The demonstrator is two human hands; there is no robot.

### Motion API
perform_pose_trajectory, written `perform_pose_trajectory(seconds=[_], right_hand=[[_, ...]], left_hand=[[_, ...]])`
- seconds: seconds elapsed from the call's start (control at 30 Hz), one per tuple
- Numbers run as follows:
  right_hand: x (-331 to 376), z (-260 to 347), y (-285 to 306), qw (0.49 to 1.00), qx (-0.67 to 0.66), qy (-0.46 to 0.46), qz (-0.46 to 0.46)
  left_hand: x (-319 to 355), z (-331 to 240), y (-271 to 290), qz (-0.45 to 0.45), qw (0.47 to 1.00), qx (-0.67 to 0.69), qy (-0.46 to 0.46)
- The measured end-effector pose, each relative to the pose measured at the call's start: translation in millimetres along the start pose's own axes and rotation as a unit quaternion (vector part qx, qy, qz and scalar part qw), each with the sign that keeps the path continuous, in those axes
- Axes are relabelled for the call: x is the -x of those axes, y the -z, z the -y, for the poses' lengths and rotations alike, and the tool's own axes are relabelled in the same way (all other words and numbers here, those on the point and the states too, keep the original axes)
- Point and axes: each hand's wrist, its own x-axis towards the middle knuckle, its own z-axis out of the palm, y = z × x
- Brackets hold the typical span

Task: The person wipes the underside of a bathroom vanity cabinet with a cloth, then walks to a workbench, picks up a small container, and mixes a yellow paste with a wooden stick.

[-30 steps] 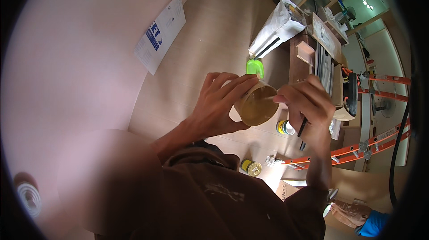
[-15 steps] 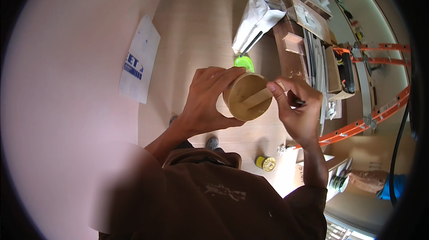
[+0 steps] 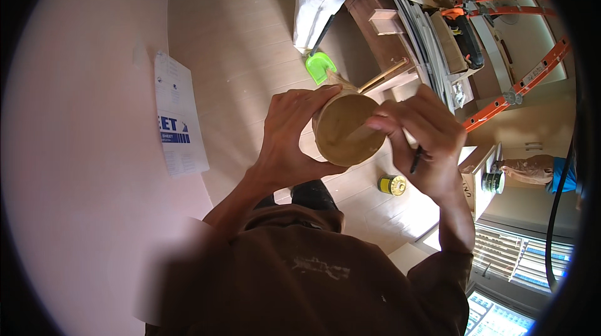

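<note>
My left hand (image 3: 289, 124) is wrapped around the side of a round, open can (image 3: 354, 99), thumb underneath and fingers along the far side. The can is tilted so that its tan inside faces me. My right hand (image 3: 429, 139) is closed at the can's right rim, pinching a flat wooden stirring stick (image 3: 364, 136) whose lower end reaches into the can. The stick is slightly blurred. A thin dark rod (image 3: 416, 159) also sticks out between the fingers of my right hand; its kind cannot be made out.
A green dustpan (image 3: 320, 68) and a white sack (image 3: 319, 10) stand ahead on the floor. A yellow-labelled can (image 3: 392, 184) is at right. Farther right are an orange ladder (image 3: 539, 73) and another person's arm (image 3: 529, 170). A printed sheet (image 3: 178, 111) leans against the left wall.
My view has turned, so the dustpan, sack and ladder sit higher and further left. My right hand has turned over the rim, and the stick has shifted inside the can.
</note>
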Motion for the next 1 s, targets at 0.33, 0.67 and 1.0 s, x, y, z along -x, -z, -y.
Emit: perform_pose_trajectory(seconds=[0.33, 0.67, 1.0], right_hand=[[-47, -61, -13, 0.997, 0.016, 0.051, -0.047], [-91, -125, -17, 0.991, -0.087, 0.098, -0.027], [-116, -166, -18, 0.992, -0.038, 0.118, -0.011]], left_hand=[[-52, 42, -9, -0.026, 0.999, -0.026, -0.012], [-119, 64, -26, -0.046, 0.997, -0.068, 0.0], [-150, 93, -30, -0.06, 0.997, -0.055, -0.007]])
